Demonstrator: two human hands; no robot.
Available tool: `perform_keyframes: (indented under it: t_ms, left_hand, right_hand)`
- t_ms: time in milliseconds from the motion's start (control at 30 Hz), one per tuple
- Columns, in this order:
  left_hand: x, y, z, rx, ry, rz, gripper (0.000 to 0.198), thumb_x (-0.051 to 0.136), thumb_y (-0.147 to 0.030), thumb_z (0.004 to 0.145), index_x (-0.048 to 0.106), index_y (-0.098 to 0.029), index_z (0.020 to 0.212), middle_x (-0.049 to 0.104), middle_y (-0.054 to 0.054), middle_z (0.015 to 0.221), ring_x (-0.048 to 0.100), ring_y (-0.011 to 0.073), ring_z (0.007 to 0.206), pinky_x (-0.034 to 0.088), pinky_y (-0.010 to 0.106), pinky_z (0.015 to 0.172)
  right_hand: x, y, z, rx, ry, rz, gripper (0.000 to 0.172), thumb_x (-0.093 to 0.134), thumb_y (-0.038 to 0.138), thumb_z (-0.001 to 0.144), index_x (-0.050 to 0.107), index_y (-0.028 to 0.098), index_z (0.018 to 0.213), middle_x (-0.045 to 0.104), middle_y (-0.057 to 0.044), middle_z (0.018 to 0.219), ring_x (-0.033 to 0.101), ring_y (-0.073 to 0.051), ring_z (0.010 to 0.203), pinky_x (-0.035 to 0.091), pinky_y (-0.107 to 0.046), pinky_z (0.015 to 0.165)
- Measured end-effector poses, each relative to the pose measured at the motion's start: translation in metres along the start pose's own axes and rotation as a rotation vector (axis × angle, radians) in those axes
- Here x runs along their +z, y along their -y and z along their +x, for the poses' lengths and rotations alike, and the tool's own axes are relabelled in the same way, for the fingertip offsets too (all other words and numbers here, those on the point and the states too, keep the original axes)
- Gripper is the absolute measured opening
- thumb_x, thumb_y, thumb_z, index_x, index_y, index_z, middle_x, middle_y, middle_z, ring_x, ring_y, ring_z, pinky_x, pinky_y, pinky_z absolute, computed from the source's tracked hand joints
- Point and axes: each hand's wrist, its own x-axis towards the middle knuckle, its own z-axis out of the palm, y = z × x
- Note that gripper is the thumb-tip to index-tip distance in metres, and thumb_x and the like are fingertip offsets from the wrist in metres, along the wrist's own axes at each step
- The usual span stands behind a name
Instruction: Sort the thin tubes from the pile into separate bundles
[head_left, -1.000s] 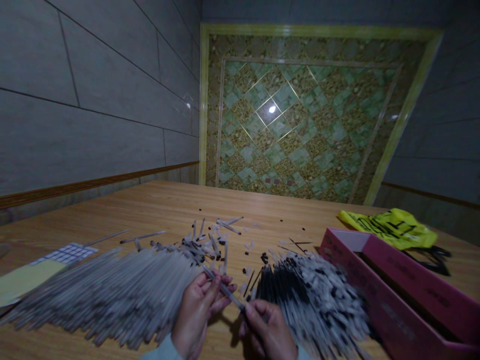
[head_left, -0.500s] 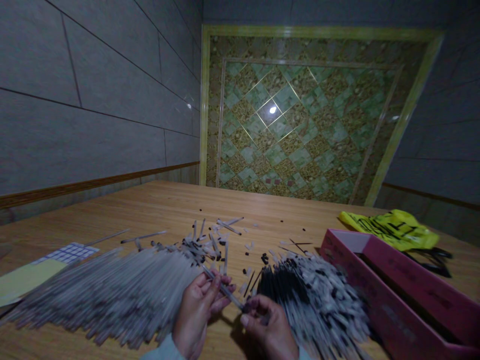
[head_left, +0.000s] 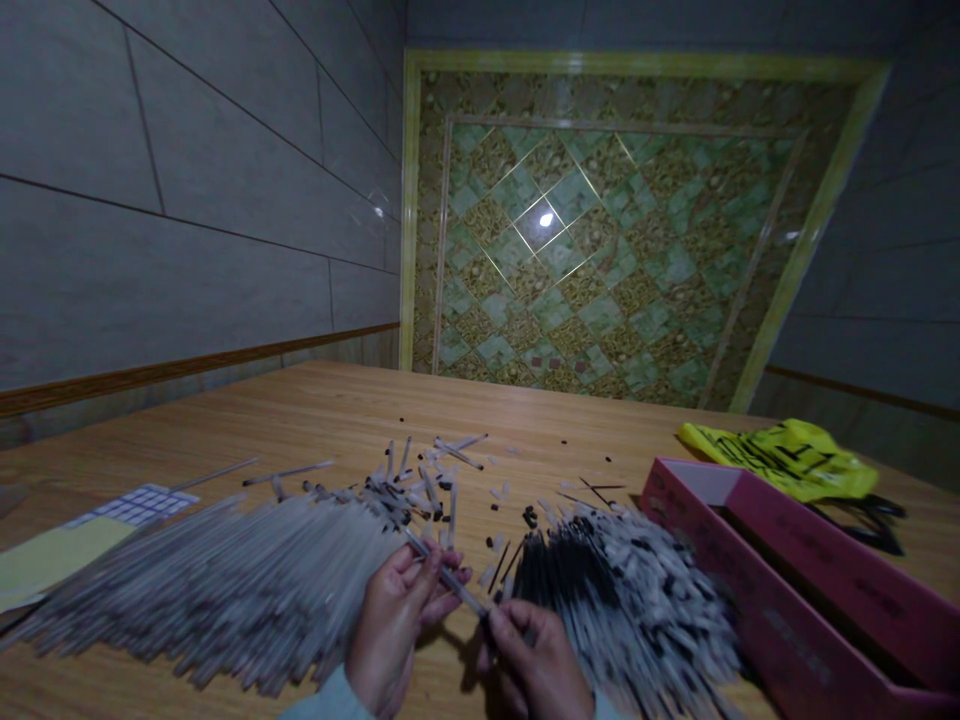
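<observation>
My left hand [head_left: 401, 610] is closed around a thin, clear pen barrel [head_left: 455, 585], which slants down to the right. At its lower end my right hand [head_left: 536, 645] pinches the tip, where a small dark part shows; I cannot make out whether that is a plug. Left of my hands lies a wide pile of clear pen barrels [head_left: 225, 580]. To the right is a heap of thin black-and-clear pen pieces [head_left: 562, 565] alongside many whitish pen caps [head_left: 667, 570]. Short barrels and small black-tipped parts [head_left: 397, 495] lie scattered beyond my left hand.
A pink open box [head_left: 795, 590] stands at the right, beside the caps. Behind it are a yellow plastic bag [head_left: 787, 455] and a black strap-like object [head_left: 862, 520]. A yellow-green sheet and checked paper [head_left: 135, 505] lie at the left of the wooden table [head_left: 337, 400].
My right hand has shifted its grip at the barrel's lower end, its fingers rolling round so the thumb now lies up along the tip. My left hand and the barrel stay almost still.
</observation>
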Motion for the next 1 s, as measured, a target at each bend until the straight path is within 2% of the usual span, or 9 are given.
perform_keyframes:
  t_ms: [200,267,333,400,500,567,733,833,1000]
  left_hand:
    - [0.0,-0.001,-0.002,-0.005,0.014,-0.001,0.028,0.071,-0.037,0.066,0.058,-0.018,0.082,0.07,0.006,0.083,0.067,0.0207,0.079,0.052,0.03,0.068]
    - [0.0,0.0,-0.002,0.002,0.013,0.005,0.028,0.071,-0.037,0.066,0.058,-0.018,0.082,0.07,0.006,0.084,0.067,0.0207,0.079,0.052,0.03,0.069]
    - [0.0,0.0,-0.002,-0.002,0.013,0.012,0.03,0.071,-0.038,0.066,0.059,-0.017,0.083,0.07,0.007,0.085,0.067,0.0209,0.079,0.052,0.03,0.069]
    - [0.0,-0.001,-0.002,-0.002,0.005,0.011,0.031,0.072,-0.038,0.065,0.059,-0.016,0.083,0.07,0.008,0.084,0.067,0.0211,0.079,0.052,0.03,0.068]
    - [-0.001,-0.001,0.0,0.003,-0.037,-0.011,0.034,0.072,-0.039,0.065,0.06,-0.014,0.084,0.07,0.009,0.084,0.067,0.0219,0.08,0.053,0.03,0.068]
    - [-0.002,-0.002,0.001,0.011,-0.057,-0.03,0.033,0.072,-0.039,0.065,0.06,-0.014,0.083,0.07,0.009,0.084,0.067,0.0212,0.079,0.053,0.029,0.067]
    - [-0.007,-0.001,0.004,0.057,-0.101,-0.081,0.032,0.074,-0.035,0.063,0.059,-0.015,0.083,0.069,0.005,0.079,0.067,0.0176,0.073,0.053,0.026,0.064]
    - [-0.008,-0.001,0.005,0.062,-0.111,-0.095,0.032,0.074,-0.035,0.063,0.058,-0.015,0.083,0.069,0.005,0.079,0.067,0.0178,0.075,0.053,0.025,0.064]
    - [-0.004,-0.002,0.001,0.04,-0.08,-0.048,0.03,0.073,-0.037,0.064,0.059,-0.016,0.08,0.07,0.004,0.078,0.066,0.0175,0.074,0.052,0.026,0.064]
  right_hand:
    - [-0.002,0.0,0.001,-0.175,-0.126,-0.059,0.039,0.078,0.045,0.054,0.06,0.012,0.064,0.057,-0.002,0.057,0.049,-0.01,0.052,0.038,-0.021,0.048]
    - [-0.001,-0.001,0.001,-0.111,-0.082,-0.055,0.042,0.07,0.053,0.062,0.058,0.013,0.063,0.053,0.0,0.049,0.043,-0.008,0.041,0.033,-0.019,0.039]
    - [0.0,-0.002,0.001,-0.019,-0.015,-0.04,0.049,0.057,0.062,0.069,0.055,0.014,0.06,0.046,0.004,0.038,0.03,-0.004,0.028,0.021,-0.018,0.03]
    - [0.0,-0.004,0.001,0.004,-0.02,-0.05,0.049,0.058,0.062,0.068,0.054,0.014,0.06,0.045,0.005,0.035,0.025,-0.003,0.025,0.015,-0.018,0.029]
    - [-0.003,-0.002,0.0,-0.095,-0.123,-0.094,0.04,0.074,0.048,0.059,0.057,0.012,0.063,0.055,0.0,0.048,0.04,-0.006,0.039,0.027,-0.018,0.038]
    - [-0.004,0.001,-0.001,-0.127,-0.142,-0.078,0.036,0.078,0.041,0.055,0.058,0.012,0.063,0.054,0.001,0.051,0.043,-0.007,0.045,0.031,-0.019,0.043]
    - [-0.001,0.005,-0.001,0.038,-0.013,0.215,0.032,0.071,0.041,0.061,0.05,0.016,0.062,0.049,0.006,0.041,0.03,-0.003,0.029,0.02,-0.016,0.032]
    - [0.0,0.009,-0.002,0.035,0.034,0.374,0.031,0.064,0.043,0.065,0.048,0.017,0.06,0.053,0.003,0.042,0.025,-0.002,0.023,0.016,-0.016,0.028]
    - [-0.001,0.015,-0.002,0.059,0.109,0.417,0.034,0.056,0.049,0.074,0.054,0.015,0.069,0.052,0.003,0.042,0.024,-0.003,0.023,0.017,-0.016,0.028]
